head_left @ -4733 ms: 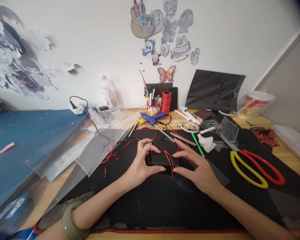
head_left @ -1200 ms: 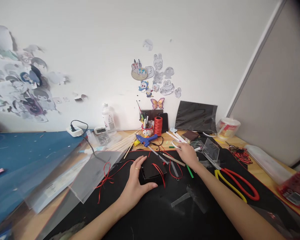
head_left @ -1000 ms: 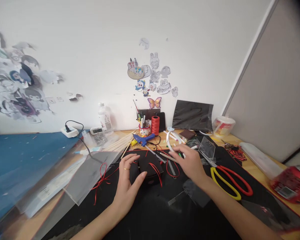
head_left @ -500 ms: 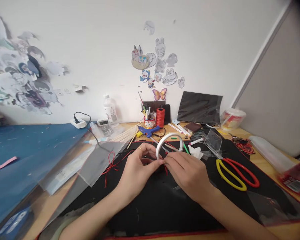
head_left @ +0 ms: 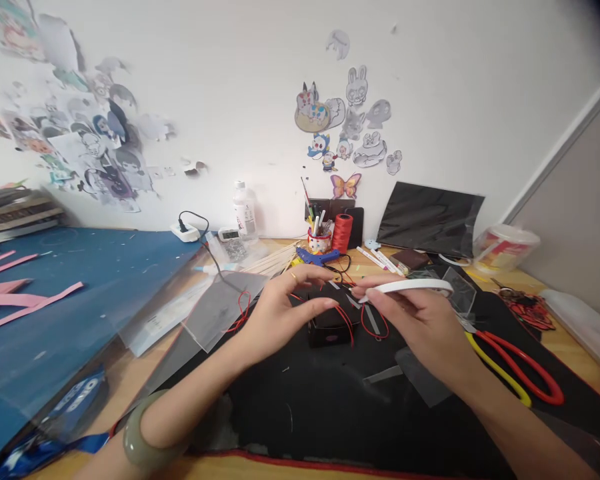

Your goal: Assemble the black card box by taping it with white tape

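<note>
My right hand (head_left: 420, 320) is closed on a thin white tape roll (head_left: 415, 287), held flat above the black mat (head_left: 330, 413). My left hand (head_left: 285, 307) hovers beside it, thumb and fingers pinched at the end of the tape by the roll's left edge. Below the hands a small black box (head_left: 330, 327) sits on the mat with red ribbon (head_left: 353, 323) looped over it. A green bangle (head_left: 140, 440) is on my left wrist.
Red-and-yellow scissors (head_left: 520, 367) lie at the right. A red thread spool (head_left: 343, 232), a pen cup (head_left: 319, 240), a blue glue gun (head_left: 315, 257) and a bottle (head_left: 244, 212) stand by the wall. Clear plastic sheets (head_left: 215, 307) and a blue cutting mat (head_left: 55, 300) are at the left.
My right hand reached to the back, picked up the white tape roll and brought it over the box. My left hand let go of the box and went to the tape's end.
</note>
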{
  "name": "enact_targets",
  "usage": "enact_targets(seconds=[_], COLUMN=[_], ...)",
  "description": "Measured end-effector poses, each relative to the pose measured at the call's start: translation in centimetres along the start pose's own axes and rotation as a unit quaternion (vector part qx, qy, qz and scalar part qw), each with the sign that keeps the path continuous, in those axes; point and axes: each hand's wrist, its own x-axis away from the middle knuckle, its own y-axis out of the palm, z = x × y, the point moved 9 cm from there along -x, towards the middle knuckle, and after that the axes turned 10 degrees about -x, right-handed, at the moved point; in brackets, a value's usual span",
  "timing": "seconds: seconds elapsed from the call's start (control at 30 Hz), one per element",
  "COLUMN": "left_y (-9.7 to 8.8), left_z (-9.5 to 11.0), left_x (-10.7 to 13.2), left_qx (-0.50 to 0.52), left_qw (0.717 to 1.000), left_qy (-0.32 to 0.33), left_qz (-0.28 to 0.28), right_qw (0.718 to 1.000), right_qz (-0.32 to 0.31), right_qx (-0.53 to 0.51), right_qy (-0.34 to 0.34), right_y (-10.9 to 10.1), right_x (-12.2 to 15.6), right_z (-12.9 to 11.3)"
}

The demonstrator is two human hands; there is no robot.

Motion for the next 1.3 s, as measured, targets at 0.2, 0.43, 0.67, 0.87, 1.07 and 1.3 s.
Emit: enact_targets(seconds=[0.2,0.43,0.67,0.87,1.07,1.3], left_y=[2.8,5.3,5.6,4.6,7.0,5.8], left_z=[-4.5,-6.1,-4.3,-0.3,1.7,2.1], left_x=[0.2,1.3,1.4,0.4,0.4,-0.5], left_qx=[-0.168,-0.267,-0.286,-0.104,-0.092,-0.158], left_qw=[0.962,0.942,0.941,0.990,0.989,0.984], left_qy=[0.033,-0.053,-0.042,-0.003,-0.044,-0.021], left_qz=[-0.214,-0.196,-0.176,-0.099,-0.107,-0.074], right_qw=[0.998,0.948,0.932,0.897,0.896,0.978], right_qz=[0.016,0.054,0.061,0.064,0.019,0.051], right_qx=[-0.039,-0.199,-0.240,-0.388,-0.412,-0.175], right_qy=[0.047,0.243,0.267,0.200,0.163,0.098], right_y=[-3.0,-2.2,-1.9,-1.8,0.0,-1.8], right_x=[1.4,3.7,3.7,3.5,3.8,3.8], right_z=[2.4,9.4,11.3,7.8,4.8,4.3])
